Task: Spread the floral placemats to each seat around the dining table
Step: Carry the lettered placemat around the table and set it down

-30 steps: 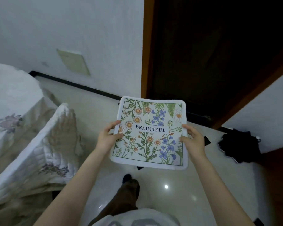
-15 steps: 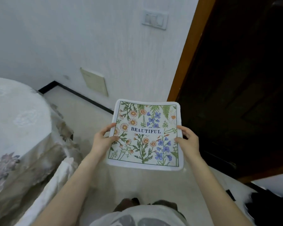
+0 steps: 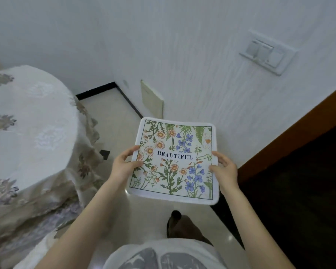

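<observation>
I hold a square floral placemat (image 3: 175,162) flat in front of me over the floor; it has a white border, orange and blue flowers and the word BEAUTIFUL. My left hand (image 3: 123,166) grips its left edge with the thumb on top. My right hand (image 3: 224,169) grips its right edge the same way. The dining table (image 3: 27,121), round and draped in a pale embroidered cloth, stands to my left, apart from the mat.
A white wall with a light switch (image 3: 268,53) and a small beige panel (image 3: 151,100) faces me. A dark wooden door (image 3: 299,171) is on the right. Pale tiled floor (image 3: 113,121) lies between table and wall. My foot (image 3: 177,224) shows below.
The view has swung left and upward: the door has slid right, the wall switch has dropped lower in view, and more of the table shows. Both hands keep the same hold on the placemat.
</observation>
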`<state>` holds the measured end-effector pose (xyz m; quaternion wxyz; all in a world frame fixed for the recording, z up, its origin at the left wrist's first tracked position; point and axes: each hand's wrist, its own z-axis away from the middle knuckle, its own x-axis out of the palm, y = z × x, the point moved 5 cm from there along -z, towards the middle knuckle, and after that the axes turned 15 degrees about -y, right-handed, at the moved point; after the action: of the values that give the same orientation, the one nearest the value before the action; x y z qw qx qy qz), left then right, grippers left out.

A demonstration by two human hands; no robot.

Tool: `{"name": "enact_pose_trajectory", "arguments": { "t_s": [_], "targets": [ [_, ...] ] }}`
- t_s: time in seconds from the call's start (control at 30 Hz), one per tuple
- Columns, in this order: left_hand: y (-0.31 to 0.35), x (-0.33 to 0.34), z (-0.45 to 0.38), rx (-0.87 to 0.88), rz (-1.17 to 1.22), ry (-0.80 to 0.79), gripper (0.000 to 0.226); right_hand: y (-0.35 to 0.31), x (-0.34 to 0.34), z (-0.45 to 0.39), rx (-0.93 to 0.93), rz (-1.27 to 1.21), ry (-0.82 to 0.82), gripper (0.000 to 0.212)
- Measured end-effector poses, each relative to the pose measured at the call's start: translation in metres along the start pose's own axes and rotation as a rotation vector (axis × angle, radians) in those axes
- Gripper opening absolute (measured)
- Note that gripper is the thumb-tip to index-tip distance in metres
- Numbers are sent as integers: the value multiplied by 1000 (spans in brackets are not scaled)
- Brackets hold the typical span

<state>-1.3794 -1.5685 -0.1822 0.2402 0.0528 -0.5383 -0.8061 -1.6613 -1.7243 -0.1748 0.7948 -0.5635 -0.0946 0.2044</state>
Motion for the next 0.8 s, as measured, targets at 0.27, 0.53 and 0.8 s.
{"name": "enact_pose_trajectory", "arguments": {
  "t_s": [0.27, 0.53, 0.8],
  "targets": [
    [46, -4, -55, 50, 78, 290, 54, -83, 25, -141, -11, 101, -291, 51],
    [61, -54, -88, 95, 167, 523, 52, -110, 118, -239, 10, 160, -506, 52],
    [82, -146, -141, 176, 252, 691, 52, -147, 253, -329, -77, 259, -676, 52]
  ]
}}
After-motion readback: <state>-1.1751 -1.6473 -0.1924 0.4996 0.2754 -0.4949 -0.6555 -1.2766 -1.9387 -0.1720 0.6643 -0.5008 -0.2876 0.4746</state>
